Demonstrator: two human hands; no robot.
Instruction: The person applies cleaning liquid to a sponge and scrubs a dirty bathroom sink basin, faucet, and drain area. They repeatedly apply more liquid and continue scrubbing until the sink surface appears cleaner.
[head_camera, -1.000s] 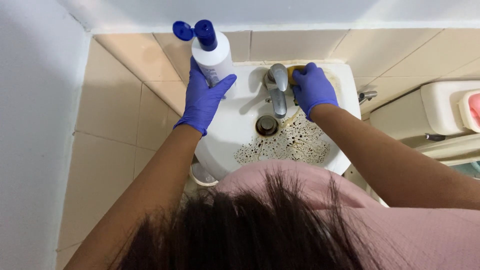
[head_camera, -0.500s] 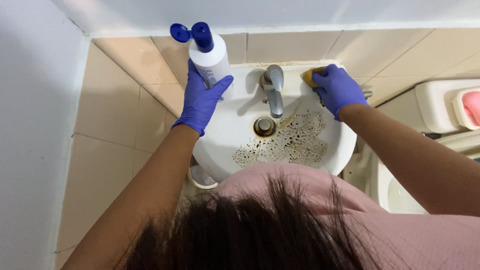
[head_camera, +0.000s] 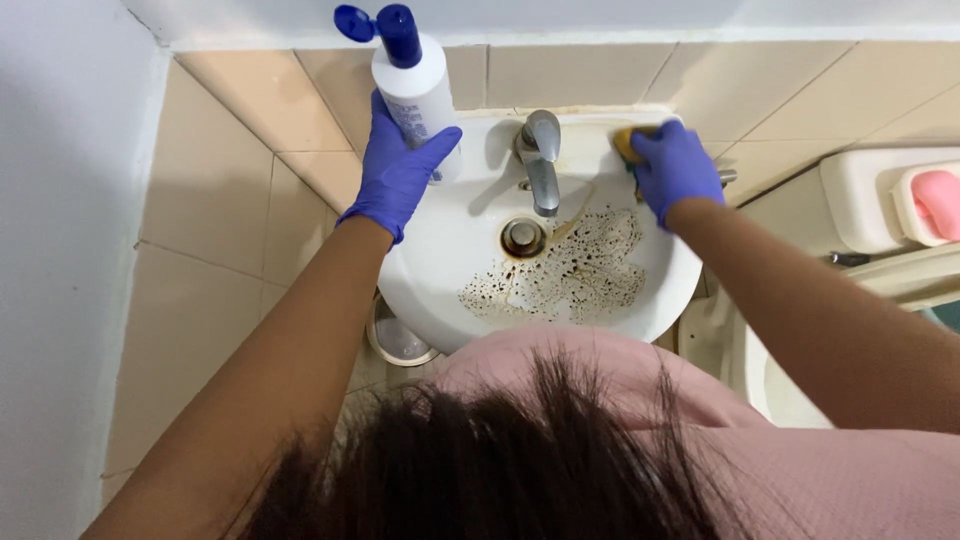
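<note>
A yellow sponge (head_camera: 629, 141) is being pressed onto the back right corner of the white sink (head_camera: 440, 262), right of the tap (head_camera: 541, 160), by the right hand (head_camera: 675, 170), which is closed around it in a blue glove. A second ago the sponge was being worked just beside the tap; since then it has been carried outward along the rim, so the scrubbing is being spread toward the corner, it would seem, while the bowl is being left for later. The brown speckled stain (head_camera: 570, 275) beside the drain (head_camera: 522, 237) is still lying untouched. A white bottle (head_camera: 417, 92) with its blue flip cap (head_camera: 385, 27) open is being gripped upright at the sink's back left edge by the gloved left hand (head_camera: 397, 172), much as before. Beige wall tiles (head_camera: 235, 200) are seen to the left, and a pink soap (head_camera: 938, 203) in a dish at the far right.
</note>
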